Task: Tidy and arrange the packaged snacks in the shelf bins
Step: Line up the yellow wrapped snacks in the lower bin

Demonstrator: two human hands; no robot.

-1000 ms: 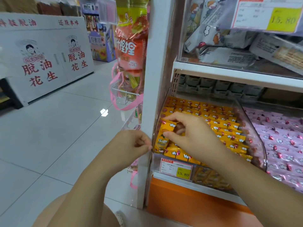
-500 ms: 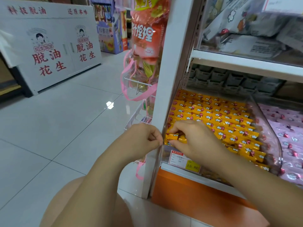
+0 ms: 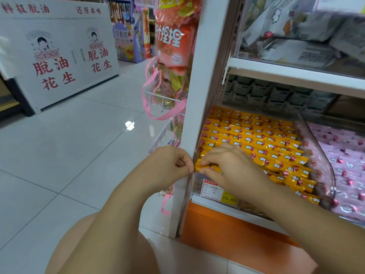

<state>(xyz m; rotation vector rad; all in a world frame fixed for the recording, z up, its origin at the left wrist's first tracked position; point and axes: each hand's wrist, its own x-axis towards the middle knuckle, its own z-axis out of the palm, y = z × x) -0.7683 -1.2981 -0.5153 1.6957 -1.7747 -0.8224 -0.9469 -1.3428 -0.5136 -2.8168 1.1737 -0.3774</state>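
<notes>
**A:** Head view, first entry. Hands?

**B:** The right hand (image 3: 231, 167) reaches into the front left corner of the clear bin (image 3: 324, 169). Its thumb and curled fingers are clamped on one yellow packet (image 3: 205, 168), which lies crosswise at the bin's front edge. The left hand (image 3: 171, 165) sits just beside it, outside the bin, with its fingers curled tight against the front edge of the white upright (image 3: 201, 95). The two hands are close together — only the upright's edge and the packet's end lie between them.

**A:** Does the left one hold anything?

**B:** Cannot tell. Its fingertips meet the thumb right at the upright's edge, near the packet's left end. Whether they pinch anything is hidden.

**A:** Stock?

**B:** The yellow packets (image 3: 256, 139) fill the bin in tight slanted rows, back to front. A curved clear wall separates them from the pink packets (image 3: 345, 155) in the next bin to the right. A price tag (image 3: 212, 189) sits on the bin's front, below the right hand, and its yellow patch reads 15.80.

**A:** Surroundings?

**B:** An orange plinth (image 3: 227, 234) runs below the bin. The upper shelf (image 3: 296, 70) carries pale packages, blurred. A red-orange hanging bag (image 3: 173, 40) with pink straps hangs on the left side of the upright. Across the grey tiled floor (image 3: 69, 145) stands a white cabinet (image 3: 59, 56) with red characters. A bare knee (image 3: 102, 244) shows at the bottom.
</notes>
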